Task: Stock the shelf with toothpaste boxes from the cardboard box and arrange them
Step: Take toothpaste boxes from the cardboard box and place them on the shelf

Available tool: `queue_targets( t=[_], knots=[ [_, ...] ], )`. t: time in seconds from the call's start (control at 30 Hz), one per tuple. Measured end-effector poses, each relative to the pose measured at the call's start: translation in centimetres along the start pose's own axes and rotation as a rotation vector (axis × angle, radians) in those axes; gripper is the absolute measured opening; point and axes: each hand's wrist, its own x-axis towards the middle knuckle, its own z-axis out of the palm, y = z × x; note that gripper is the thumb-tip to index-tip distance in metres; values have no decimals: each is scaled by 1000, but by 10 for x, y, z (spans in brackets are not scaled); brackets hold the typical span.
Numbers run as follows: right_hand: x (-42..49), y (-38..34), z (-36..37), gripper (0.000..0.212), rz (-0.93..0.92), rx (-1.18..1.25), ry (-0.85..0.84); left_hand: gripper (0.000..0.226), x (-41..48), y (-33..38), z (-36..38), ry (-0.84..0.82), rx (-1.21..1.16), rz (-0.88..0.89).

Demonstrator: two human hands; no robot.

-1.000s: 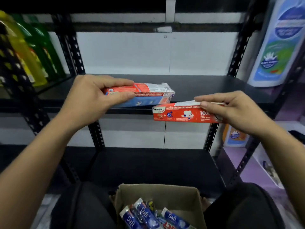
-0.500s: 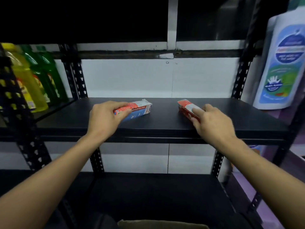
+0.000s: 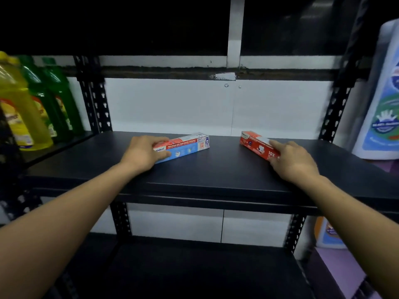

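At the far left, a yellow bottle point(image 3: 19, 108) and green bottles point(image 3: 54, 100) stand in the neighbouring bay, so the black shelf point(image 3: 216, 171) in the middle is the one to stock. The left hand point(image 3: 141, 155) curls its fingers point(image 3: 160, 140) round the near end of the blue-and-red toothpaste box point(image 3: 186, 145), which lies on the shelf, label to the front, probably for reading. Well apart to the right, the red toothpaste box point(image 3: 255, 145) lies at an angle; the right hand point(image 3: 295, 161) pinches its near end, perhaps to straighten it, though blur hides whether it rests flat.
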Motion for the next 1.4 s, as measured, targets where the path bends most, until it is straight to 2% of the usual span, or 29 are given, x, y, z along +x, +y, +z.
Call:
queue_targets(
  t=[0.23,0.47,0.63,0.8,1.03,1.2,1.4],
  knots=[
    [38,11,11,53,36,35,48,46,46,-23,15,-35,129,26],
    [72,15,20,44,123,-36,69,50,86,-31,27,-33,212,-39],
    [76,29,24,43,83,-116,237,44,87,-32,49,145,313,1],
    [75,42,21,48,171,-4,268,34,86,-39,45,273,238,55],
    [70,44,22,48,178,95,287,35,86,-44,42,326,77,-48],
    [72,45,26,50,132,133,210,43,81,-42,38,287,20,-98],
    [72,45,27,51,97,129,181,43,77,-36,36,241,-31,-107]
  ],
)
